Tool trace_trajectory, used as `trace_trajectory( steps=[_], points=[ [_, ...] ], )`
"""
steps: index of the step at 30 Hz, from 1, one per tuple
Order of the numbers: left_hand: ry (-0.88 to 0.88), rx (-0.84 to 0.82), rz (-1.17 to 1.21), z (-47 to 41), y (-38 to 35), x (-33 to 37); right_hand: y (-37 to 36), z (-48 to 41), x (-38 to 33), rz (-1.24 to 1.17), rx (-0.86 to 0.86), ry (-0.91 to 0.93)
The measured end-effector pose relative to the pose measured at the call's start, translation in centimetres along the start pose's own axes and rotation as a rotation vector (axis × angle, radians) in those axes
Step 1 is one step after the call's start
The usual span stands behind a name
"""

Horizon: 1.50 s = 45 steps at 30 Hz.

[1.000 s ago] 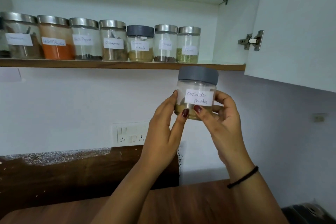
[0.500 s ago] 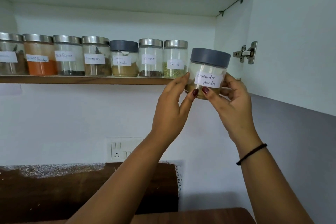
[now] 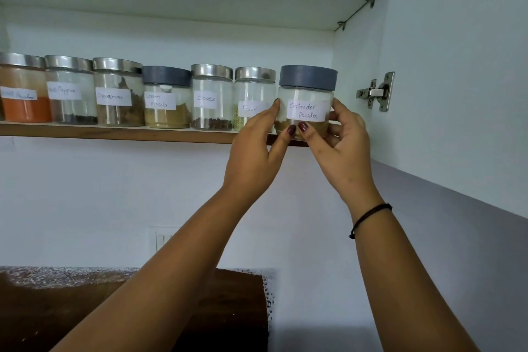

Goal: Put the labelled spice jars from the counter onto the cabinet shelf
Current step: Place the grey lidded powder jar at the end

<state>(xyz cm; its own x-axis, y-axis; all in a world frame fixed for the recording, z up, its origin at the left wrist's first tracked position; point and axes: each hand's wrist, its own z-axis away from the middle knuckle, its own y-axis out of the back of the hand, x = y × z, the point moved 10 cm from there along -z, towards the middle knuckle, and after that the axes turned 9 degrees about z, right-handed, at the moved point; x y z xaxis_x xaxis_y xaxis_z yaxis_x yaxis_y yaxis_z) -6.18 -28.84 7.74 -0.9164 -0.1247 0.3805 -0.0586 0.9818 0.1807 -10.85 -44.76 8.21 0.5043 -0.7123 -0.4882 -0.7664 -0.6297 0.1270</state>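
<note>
Both forearms were bare to the frame edge, with no sleeve visible. The left hand (image 3: 253, 148) carried no jewellery. The right hand (image 3: 344, 148) had a thin black cord bracelet (image 3: 368, 216) around the wrist, below the grip, with a small knot or bead on its inner side. Visible nails on both thumbs were painted dark maroon, with a glossy finish. No rings were visible on any finger.

I have both arms raised; my left hand (image 3: 254, 148) and right hand (image 3: 343, 146) are cupped inward, fingers (image 3: 303, 130) curled, thumbs almost meeting.
</note>
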Motion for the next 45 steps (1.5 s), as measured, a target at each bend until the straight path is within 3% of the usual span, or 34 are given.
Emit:
trace_trajectory(
  steps=[19,34,45],
  points=[
    [-0.043,-0.049,-0.259,-1.5,-2.9,-1.0,-0.4,-1.7,3.3,0.145,0.020,-0.040],
    [-0.015,0.003,-0.299,-2.3,-2.6,-2.0,-1.2,-1.9,3.2,0.476,0.082,0.008],
    [-0.009,-0.037,-0.265,-2.4,-2.9,-2.0,-1.6,-2.4,3.3,0.496,0.021,-0.039]
  ],
)
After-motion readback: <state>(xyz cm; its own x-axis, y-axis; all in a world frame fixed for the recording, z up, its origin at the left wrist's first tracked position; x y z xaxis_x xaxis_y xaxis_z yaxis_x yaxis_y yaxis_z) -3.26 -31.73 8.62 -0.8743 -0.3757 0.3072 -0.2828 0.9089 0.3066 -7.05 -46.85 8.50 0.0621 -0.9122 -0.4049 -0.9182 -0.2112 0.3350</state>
